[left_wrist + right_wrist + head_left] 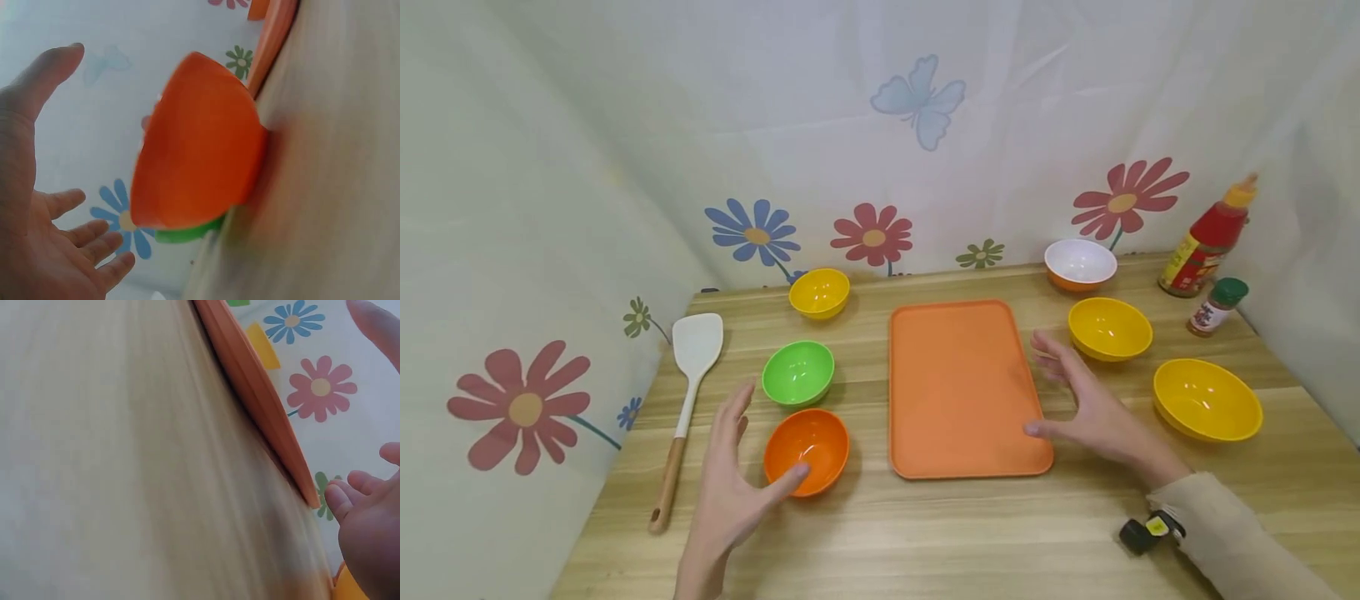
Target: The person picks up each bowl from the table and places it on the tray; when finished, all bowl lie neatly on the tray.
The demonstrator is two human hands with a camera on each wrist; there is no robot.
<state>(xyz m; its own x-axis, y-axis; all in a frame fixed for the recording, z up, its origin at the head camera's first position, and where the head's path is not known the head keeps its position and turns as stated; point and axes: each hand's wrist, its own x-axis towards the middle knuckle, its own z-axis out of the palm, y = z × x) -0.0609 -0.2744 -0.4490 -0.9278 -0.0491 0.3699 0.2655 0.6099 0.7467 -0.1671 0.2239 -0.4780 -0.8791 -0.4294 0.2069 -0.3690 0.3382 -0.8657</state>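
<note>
My left hand, fingers spread and thumb out, hovers at the left side of an orange bowl and holds nothing. In the left wrist view the same bowl stands upright beyond the fingers. A green bowl sits just behind it. Over the right edge of an orange tray is my right hand, its thumb apart from loosely bent fingers, with nothing between them. The right wrist view shows the tray's side rim low on the table. Near the right fingers is a yellow bowl.
A white spatula with a wooden handle lies at the left. Along the back are a small yellow bowl and a white-lined bowl. Another yellow bowl, a red sauce bottle and a green-capped jar stand at the right.
</note>
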